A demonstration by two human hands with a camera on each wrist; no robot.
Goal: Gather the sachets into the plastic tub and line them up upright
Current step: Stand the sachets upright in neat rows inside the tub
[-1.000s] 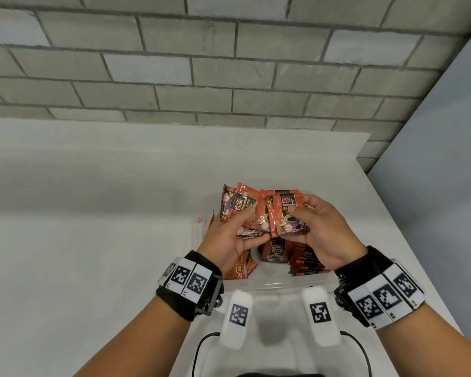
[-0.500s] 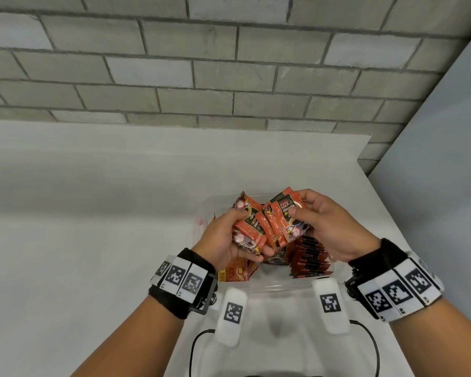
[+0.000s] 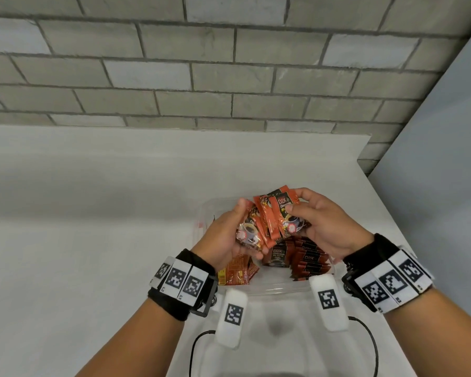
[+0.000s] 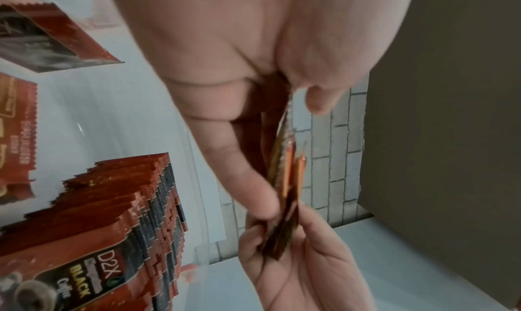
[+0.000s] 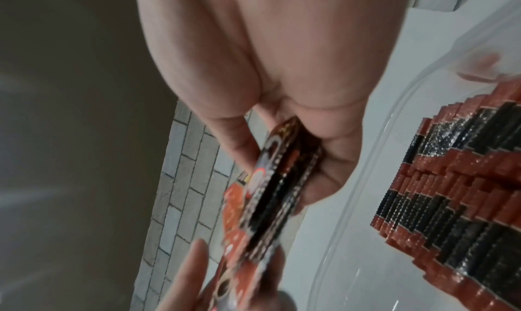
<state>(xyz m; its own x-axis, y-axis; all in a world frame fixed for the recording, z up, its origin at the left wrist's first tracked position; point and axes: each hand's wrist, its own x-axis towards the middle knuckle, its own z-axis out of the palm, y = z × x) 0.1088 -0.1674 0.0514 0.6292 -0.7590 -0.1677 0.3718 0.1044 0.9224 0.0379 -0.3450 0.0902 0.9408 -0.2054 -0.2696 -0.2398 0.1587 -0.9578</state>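
Observation:
Both hands hold a bunch of orange-and-black coffee sachets [image 3: 272, 221] above a clear plastic tub [image 3: 278, 288] on the white table. My left hand [image 3: 229, 235] grips the bunch's left side, thumb on top. My right hand [image 3: 318, 224] pinches its right side. The left wrist view shows the held sachets [image 4: 284, 182] edge-on between the fingers of both hands. In the right wrist view the same bunch [image 5: 270, 182] is blurred. A row of sachets [image 3: 307, 262] stands upright in the tub's right half. A few sachets [image 3: 235, 273] lie flat at its near left.
The white table [image 3: 93, 240] spreads wide to the left. A grey brick wall [image 3: 201, 63] stands behind it, and a plain panel [image 3: 433, 186] closes off the right side. Cables and white tagged pieces [image 3: 231, 314] hang close under my view.
The fanned bunch has been squeezed together between both hands and tilted, moving slightly right over the tub. Both hands keep their hold.

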